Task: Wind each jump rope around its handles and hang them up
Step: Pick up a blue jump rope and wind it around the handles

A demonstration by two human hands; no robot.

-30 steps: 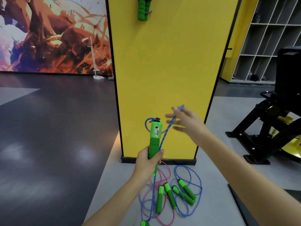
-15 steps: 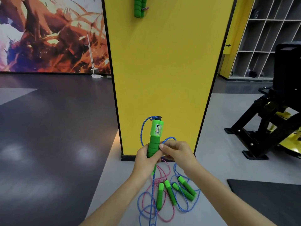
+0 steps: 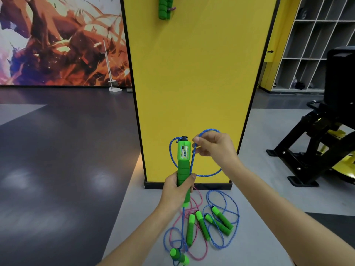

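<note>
In front of the yellow pillar (image 3: 192,83), the left hand (image 3: 177,191) grips the upright green handle (image 3: 183,166); the right hand (image 3: 215,148), half a second ago down at the grip beside the left, is now raised level with the handle's counter head, pinching the blue rope (image 3: 209,130) into a fresh loop; one more turn is probably being laid, so winding is under way, hanging not yet; the loop lies just right of the handle; unwound ropes (image 3: 221,223) lie on the floor at the pillar's foot; a wound rope (image 3: 164,7) hangs near its top.
</note>
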